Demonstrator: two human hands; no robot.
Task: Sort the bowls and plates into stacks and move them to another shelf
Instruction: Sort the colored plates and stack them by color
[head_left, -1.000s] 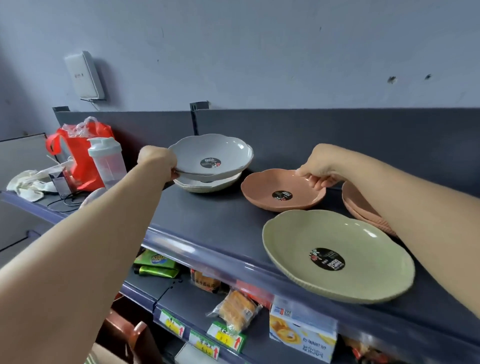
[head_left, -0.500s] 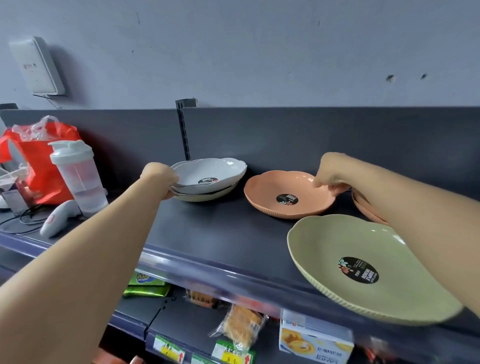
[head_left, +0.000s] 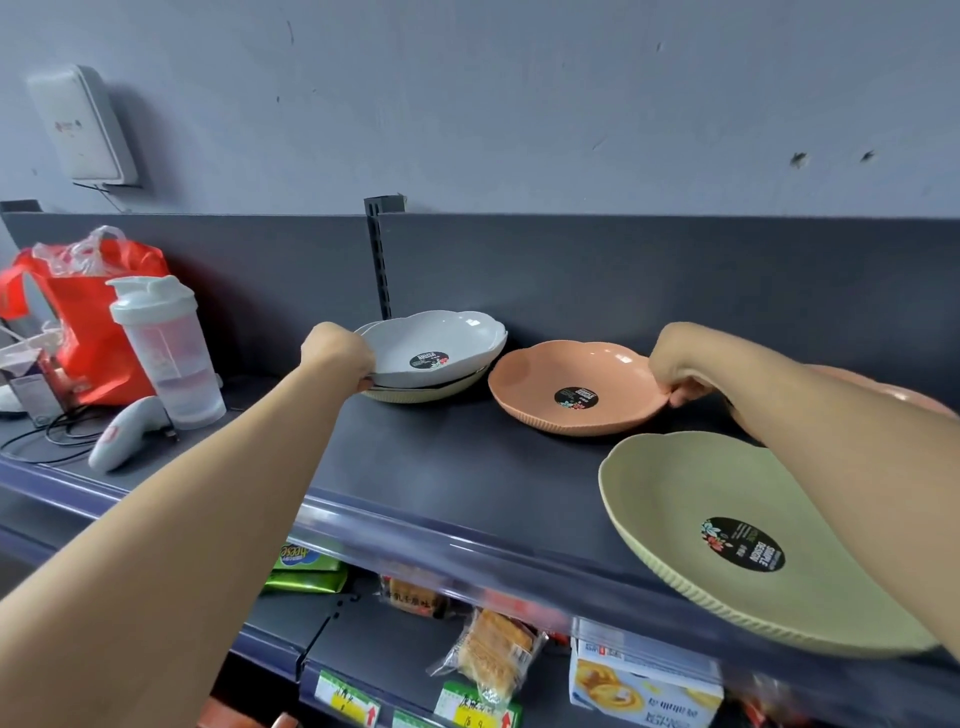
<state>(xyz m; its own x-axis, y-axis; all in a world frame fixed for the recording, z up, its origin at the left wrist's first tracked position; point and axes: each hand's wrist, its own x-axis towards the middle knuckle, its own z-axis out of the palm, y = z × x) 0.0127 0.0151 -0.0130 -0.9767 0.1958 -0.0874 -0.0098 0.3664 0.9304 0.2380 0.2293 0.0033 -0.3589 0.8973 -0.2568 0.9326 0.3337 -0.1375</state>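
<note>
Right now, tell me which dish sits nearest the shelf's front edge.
The big green plate: it overhangs the shelf edge, while the pink and white ones sit farther back.

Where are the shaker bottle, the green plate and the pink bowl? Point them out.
shaker bottle (head_left: 169, 358), head view, clear body.
green plate (head_left: 691, 499), head view, bare inner surface.
pink bowl (head_left: 566, 371), head view, inner floor.

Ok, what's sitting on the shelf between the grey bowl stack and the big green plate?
In the head view, only the pink bowl stands toward that stretch, pinched at its rim by the right hand. Otherwise bare dark shelf separates the grey bowl stack and green plate.
</note>
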